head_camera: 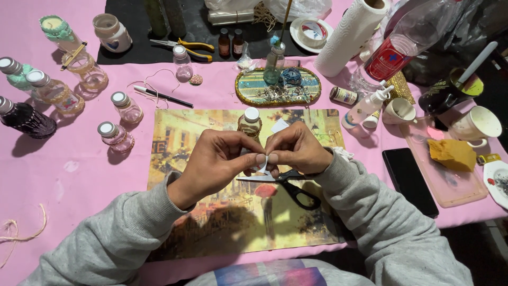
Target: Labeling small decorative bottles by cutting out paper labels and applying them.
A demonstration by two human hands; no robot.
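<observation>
The left hand [214, 161] and the right hand [296, 148] meet fingertip to fingertip over a picture placemat [180, 132], both pinched narrow on one small white scrap [263, 167] — paper or tape, too small to tell. The scrap sits between the thumbs and forefingers, just above the black-handled scissors [288, 185] lying on the mat.

Right behind the hands stands a small white-capped bottle [250, 123] with twine wound round it; its wrapping looks done, and the scrap is not yet on anything. Farther left on the pink desk [79, 169], several little glass bottles [115, 136] stand capped and trimmed, some tinted pink — what they hold cannot be told. An oval tray [312, 85] carries beads and bits, and white cups [479, 123] stand at the right, contents hidden.
</observation>
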